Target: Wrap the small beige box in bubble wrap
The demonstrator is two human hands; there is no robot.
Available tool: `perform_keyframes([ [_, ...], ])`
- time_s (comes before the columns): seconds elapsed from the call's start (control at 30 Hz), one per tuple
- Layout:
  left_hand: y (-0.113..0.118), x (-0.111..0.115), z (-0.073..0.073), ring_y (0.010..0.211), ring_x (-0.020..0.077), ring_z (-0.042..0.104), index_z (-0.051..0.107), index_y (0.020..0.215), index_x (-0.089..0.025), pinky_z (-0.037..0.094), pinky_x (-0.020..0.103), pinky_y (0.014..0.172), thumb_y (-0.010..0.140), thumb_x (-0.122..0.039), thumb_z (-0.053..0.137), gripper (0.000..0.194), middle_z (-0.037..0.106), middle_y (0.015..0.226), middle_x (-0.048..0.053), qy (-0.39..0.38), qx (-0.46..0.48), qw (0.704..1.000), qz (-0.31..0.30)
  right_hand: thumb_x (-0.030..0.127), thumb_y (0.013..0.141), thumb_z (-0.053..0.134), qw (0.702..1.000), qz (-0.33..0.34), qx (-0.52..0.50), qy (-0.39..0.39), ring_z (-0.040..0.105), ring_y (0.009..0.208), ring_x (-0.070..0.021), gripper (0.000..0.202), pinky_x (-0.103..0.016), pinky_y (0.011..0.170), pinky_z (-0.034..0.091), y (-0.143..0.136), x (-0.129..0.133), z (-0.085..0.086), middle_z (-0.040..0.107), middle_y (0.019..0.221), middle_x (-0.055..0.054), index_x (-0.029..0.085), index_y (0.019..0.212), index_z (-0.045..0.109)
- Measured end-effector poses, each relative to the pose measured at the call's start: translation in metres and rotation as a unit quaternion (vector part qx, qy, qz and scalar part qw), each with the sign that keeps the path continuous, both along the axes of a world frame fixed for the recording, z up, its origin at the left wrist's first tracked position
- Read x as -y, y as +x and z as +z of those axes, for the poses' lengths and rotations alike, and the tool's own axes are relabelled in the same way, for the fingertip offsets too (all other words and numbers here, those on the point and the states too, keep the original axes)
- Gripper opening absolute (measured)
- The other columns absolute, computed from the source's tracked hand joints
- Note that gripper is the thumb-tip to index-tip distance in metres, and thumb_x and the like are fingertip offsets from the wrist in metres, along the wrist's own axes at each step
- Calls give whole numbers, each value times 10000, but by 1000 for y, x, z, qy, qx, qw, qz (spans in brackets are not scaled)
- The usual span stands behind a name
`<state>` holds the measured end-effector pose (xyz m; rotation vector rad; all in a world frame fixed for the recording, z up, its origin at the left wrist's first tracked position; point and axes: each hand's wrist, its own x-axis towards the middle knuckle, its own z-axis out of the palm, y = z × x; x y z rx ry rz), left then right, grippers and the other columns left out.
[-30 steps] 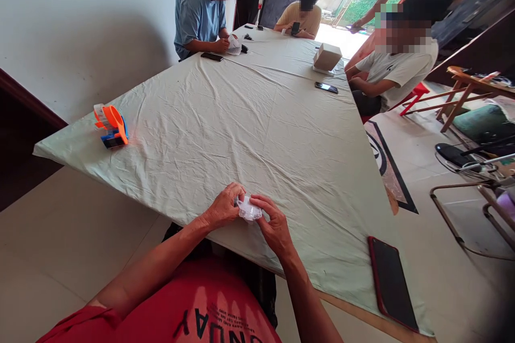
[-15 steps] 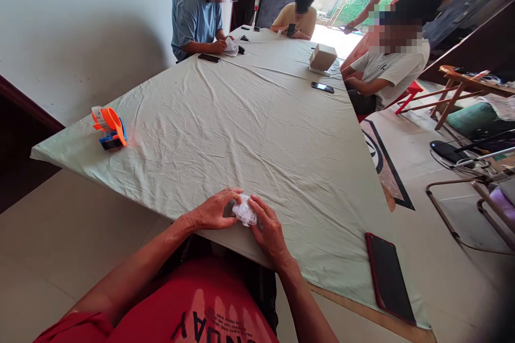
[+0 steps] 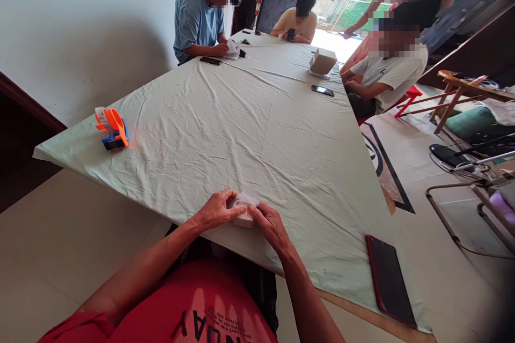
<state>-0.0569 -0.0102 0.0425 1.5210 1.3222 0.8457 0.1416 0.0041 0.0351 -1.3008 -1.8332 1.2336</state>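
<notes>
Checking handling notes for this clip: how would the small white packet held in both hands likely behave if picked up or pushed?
The small white packet sits pinched between the left hand and right hand, so it is probably light. Its top looks crinkled and translucent, suggesting a thin, floppy wrapper. It appears flat-bottomed on the tablecloth, so it would likely slide, not roll.

Home workroom (cloth-covered table [image 3: 257, 118])

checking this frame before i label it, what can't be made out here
- Small white item, head view: both hands, left hand and right hand, cover its sides, so its shape and make stay unclear.
- Dark phone near the table edge: screen is black, nothing readable.
- Orange and blue tool: too small to tell its details.
- Red shirt lettering: cut off by the bottom edge.
- Things before the far person in blue: too small.
</notes>
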Motion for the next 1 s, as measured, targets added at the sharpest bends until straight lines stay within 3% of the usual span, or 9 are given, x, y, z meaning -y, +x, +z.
perform_keyframes([
  [0.1, 0, 2, -9, 933, 173, 607, 536, 1274, -167, 492, 277, 809, 764, -351, 726, 574, 636, 1066, 47, -30, 116, 992, -35, 457, 889, 545, 998, -16, 25, 50, 540, 745, -190, 352, -288, 708, 406, -2, -2, -2, 617, 724, -12, 205, 669, 656],
  [0.17, 2, 2, -15, 980, 178, 611, 443, 1394, -173, 501, 292, 849, 760, -318, 730, 711, 616, 1123, 66, -50, 171, 983, -41, 435, 875, 558, 997, -19, 17, 69, 575, 832, -209, 308, -308, 790, 424, -2, -3, -1, 661, 837, -34, 208, 706, 682],
  [0.33, 5, 1, -19, 1028, 185, 613, 467, 1394, -191, 505, 311, 897, 795, -305, 700, 653, 618, 1170, 71, -57, 197, 978, -27, 432, 886, 568, 999, -22, -13, 33, 594, 782, -195, 273, -289, 713, 441, -3, -5, -1, 696, 861, -31, 210, 926, 723],
  [0.53, 8, 7, -24, 1079, 210, 622, 466, 1405, -198, 499, 355, 967, 811, -339, 696, 652, 635, 1201, 78, -31, 181, 983, -23, 449, 858, 611, 997, -69, -28, 22, 588, 723, -182, 288, -274, 664, 440, -6, -5, -12, 688, 788, -20, 188, 872, 733],
  [0.7, 9, 14, -26, 1213, 246, 556, 426, 1458, -225, 429, 401, 1077, 772, -290, 743, 759, 593, 1325, 90, 17, 100, 995, -13, 460, 849, 625, 994, -95, -48, 13, 618, 769, -202, 317, -295, 703, 473, -7, -4, -16, 714, 850, -42, 177, 935, 741],
  [1.0, 11, 4, -30, 944, 177, 620, 353, 1499, -208, 521, 319, 856, 791, -280, 692, 789, 636, 1095, 50, -22, 166, 986, -16, 472, 869, 599, 993, -93, -75, 21, 652, 782, -216, 321, -302, 711, 489, -12, -8, -12, 743, 853, -47, 191, 908, 749],
])
